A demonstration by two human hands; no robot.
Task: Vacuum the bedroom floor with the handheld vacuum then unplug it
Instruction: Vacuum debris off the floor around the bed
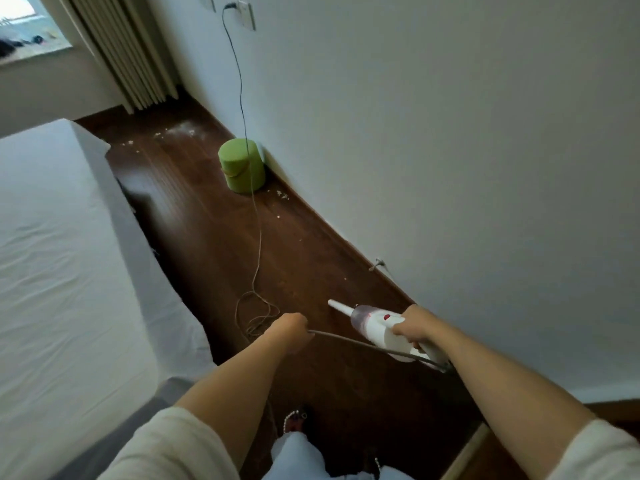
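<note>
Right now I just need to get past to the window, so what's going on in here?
A person is vacuuming the strip of wooden floor between the bed and the wall. The right hand grips the handheld vacuum, nozzle aimed ahead at the floor. The left hand holds the cord aside. The cord is plugged into the wall outlet. White crumbs lie beyond the green stool.
</note>
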